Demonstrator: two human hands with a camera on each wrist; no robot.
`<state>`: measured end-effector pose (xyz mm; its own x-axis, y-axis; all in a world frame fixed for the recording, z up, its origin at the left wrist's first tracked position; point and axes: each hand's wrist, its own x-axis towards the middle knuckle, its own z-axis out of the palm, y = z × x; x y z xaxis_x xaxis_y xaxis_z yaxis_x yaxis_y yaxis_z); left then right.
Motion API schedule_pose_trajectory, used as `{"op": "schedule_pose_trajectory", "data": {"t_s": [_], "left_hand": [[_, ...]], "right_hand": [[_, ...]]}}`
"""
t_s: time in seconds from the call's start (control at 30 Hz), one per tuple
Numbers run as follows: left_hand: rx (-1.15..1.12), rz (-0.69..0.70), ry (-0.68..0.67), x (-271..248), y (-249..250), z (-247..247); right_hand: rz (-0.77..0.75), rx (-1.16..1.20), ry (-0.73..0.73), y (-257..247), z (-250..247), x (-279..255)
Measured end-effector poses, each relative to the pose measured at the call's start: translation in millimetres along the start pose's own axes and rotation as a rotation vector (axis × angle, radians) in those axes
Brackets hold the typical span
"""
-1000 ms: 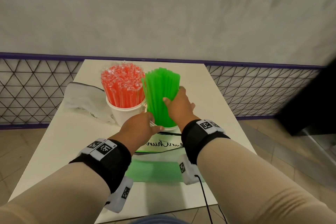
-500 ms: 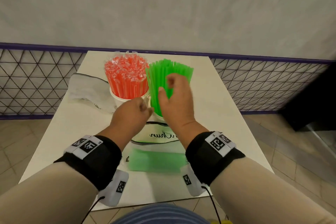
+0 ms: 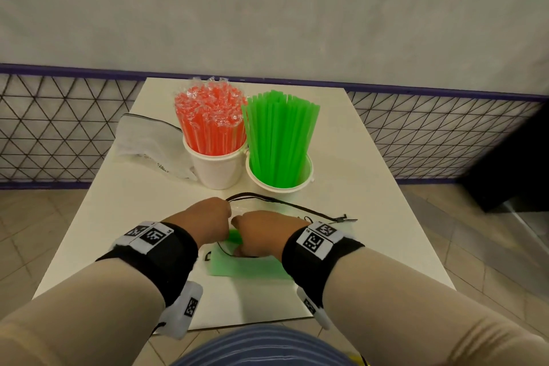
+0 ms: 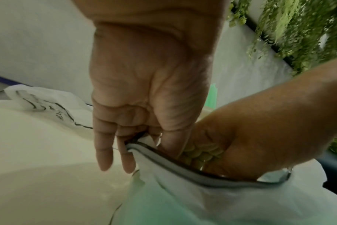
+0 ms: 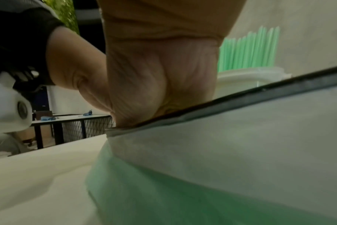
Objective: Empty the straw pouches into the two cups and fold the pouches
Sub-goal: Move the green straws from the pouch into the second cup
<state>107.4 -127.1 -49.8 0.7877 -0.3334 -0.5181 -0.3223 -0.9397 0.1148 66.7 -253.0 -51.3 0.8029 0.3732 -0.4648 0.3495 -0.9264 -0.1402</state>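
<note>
Two white cups stand mid-table: the left cup (image 3: 217, 171) is packed with wrapped red straws (image 3: 211, 122), the right cup (image 3: 307, 184) with green straws (image 3: 279, 134). In front of them lies a clear pouch (image 3: 252, 267) with a black zipper rim, green showing through it. My left hand (image 3: 219, 214) pinches the rim at the pouch's left end (image 4: 136, 144), two fingers hanging straight. My right hand (image 3: 258, 229) reaches into the pouch mouth (image 4: 208, 153). In the right wrist view the pouch wall (image 5: 240, 144) hides the fingers of the right hand (image 5: 159, 91).
A second pouch (image 3: 145, 140), crumpled and flat, lies left of the red cup. The zipper pull (image 3: 344, 219) of the near pouch sticks out to the right. The white table (image 3: 118, 232) is small, with a wire-mesh fence behind and tiled floor on both sides.
Both hands have left the green straws standing in the cup and come down toward me onto the near pouch. The left now pinches its rim and the right is inside it.
</note>
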Motion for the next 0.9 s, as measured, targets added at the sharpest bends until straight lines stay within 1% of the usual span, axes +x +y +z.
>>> {"op": "schedule_pose_trajectory", "data": {"t_s": [0.17,0.3,0.47,0.73,0.9], "left_hand": [[-0.075,0.026,-0.012,1.5,-2.4,6.1],[-0.05,0.027,-0.04,4.1,-1.1,5.8],[-0.086,0.029,-0.05,6.5,-3.2,6.7],[-0.159,-0.001,-0.044,5.1,-7.6,2.8],[-0.211,0.008,-0.015,3.5,-10.0,-2.6]], "right_hand": [[0.017,0.087,-0.058,-0.7,17.4,7.8],[0.045,0.107,-0.081,-1.0,17.2,9.0],[0.045,0.034,-0.082,3.1,9.0,8.1],[0.041,0.109,0.064,13.4,-0.9,7.4],[0.046,0.204,0.236,19.5,-1.0,3.5]]}}
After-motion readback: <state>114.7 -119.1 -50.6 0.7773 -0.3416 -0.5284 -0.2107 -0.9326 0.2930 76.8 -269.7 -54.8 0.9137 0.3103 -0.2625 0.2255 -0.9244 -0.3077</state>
